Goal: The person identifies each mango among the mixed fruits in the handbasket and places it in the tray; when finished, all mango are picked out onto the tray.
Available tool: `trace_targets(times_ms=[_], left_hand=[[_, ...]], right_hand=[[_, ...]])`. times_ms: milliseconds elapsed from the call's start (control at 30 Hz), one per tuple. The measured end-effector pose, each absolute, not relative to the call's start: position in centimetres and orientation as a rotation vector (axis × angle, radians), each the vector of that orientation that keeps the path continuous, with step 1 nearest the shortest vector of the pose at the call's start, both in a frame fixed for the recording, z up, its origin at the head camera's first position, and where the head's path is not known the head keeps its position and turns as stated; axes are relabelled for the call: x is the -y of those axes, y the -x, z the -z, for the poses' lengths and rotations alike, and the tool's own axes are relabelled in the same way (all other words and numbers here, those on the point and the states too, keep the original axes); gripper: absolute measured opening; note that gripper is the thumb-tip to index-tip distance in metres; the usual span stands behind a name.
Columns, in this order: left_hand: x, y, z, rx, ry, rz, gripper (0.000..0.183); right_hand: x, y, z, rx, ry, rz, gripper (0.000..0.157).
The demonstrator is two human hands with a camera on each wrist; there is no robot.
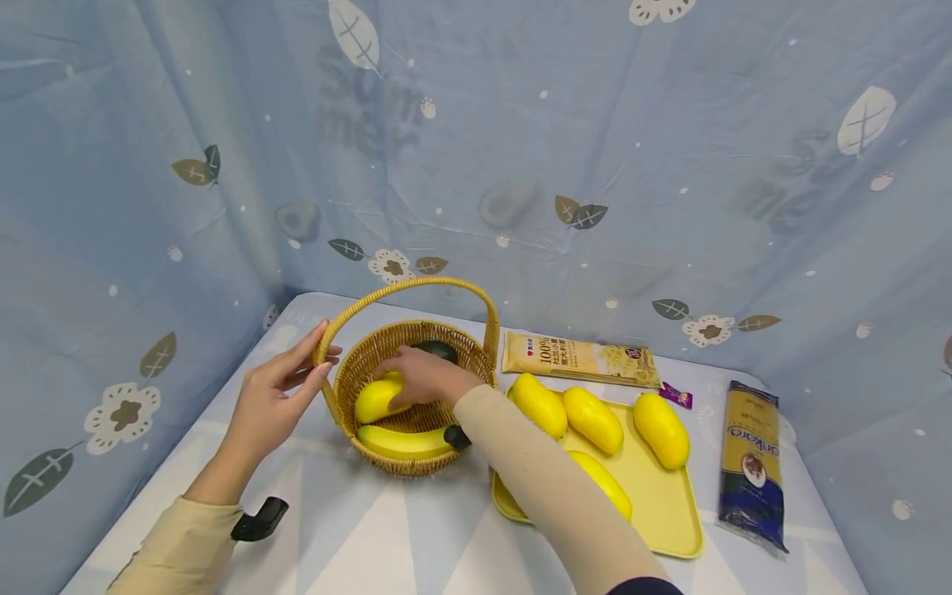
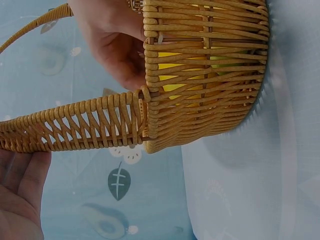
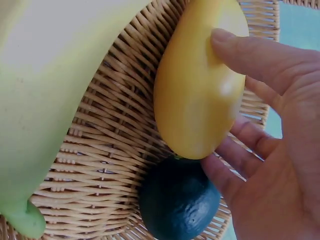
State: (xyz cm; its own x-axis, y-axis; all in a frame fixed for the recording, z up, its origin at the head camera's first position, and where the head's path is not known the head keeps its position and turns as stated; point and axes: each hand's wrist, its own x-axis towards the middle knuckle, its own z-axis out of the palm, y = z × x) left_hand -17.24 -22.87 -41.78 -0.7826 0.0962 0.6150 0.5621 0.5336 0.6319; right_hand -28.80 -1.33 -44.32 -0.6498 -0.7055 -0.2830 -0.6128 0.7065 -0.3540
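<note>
A round wicker basket (image 1: 416, 467) with a tall arched handle (image 1: 416, 283) stands on the table. My left hand (image 1: 260, 401) holds the left side of the handle between fingers and thumb; the left wrist view has its fingers (image 2: 32, 175) against the handle's outer face. Inside the basket, my right hand (image 1: 427, 376) grips a yellow mango (image 3: 200, 85), thumb on one side and fingers curled behind. Beside that mango lies a banana (image 1: 405, 442), its stem end toward the right. A dark green rounded fruit (image 3: 180, 200) sits at the basket's back, right by the mango's end.
Right of the basket, a yellow tray (image 1: 662, 512) carries several mangoes (image 1: 662, 430), partly covered by the right forearm. Behind it lies a pasta packet (image 1: 580, 359) with a small purple wrapper (image 1: 677, 397). A blue-and-gold packet (image 1: 753, 467) lies far right. Patterned curtains (image 1: 476, 165) enclose the table.
</note>
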Motion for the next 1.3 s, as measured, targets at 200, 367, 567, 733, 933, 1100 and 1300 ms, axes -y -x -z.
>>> trace_targets(times_ms=[200, 367, 567, 733, 933, 1100, 1300], left_hand=[[22.9, 17.2, 41.7, 2.255, 0.533, 1.193, 0.071], [23.0, 17.2, 41.6, 2.260, 0.522, 1.186, 0.070], [23.0, 17.3, 41.7, 2.261, 0.528, 1.191, 0.071], [23.0, 17.3, 41.7, 2.261, 0.526, 1.193, 0.071], [22.9, 17.2, 41.7, 2.254, 0.532, 1.198, 0.070], [22.9, 17.2, 41.7, 2.251, 0.533, 1.201, 0.071], [22.8, 17.1, 41.8, 2.254, 0.525, 1.200, 0.070]], right_hand=[[0.9, 28.5, 43.7, -2.464, 1.051, 0.329, 0.059], [0.6, 28.3, 43.7, -2.443, 1.036, 0.348, 0.060], [0.5, 28.2, 44.0, -2.436, 1.059, 0.316, 0.060], [0.5, 28.1, 44.0, -2.446, 1.093, 0.334, 0.060], [0.0, 28.0, 43.5, -2.492, 1.065, 0.380, 0.058], [-0.5, 27.7, 43.1, -2.563, 1.088, 0.386, 0.057], [-1.5, 27.0, 42.6, -2.620, 1.095, 0.415, 0.058]])
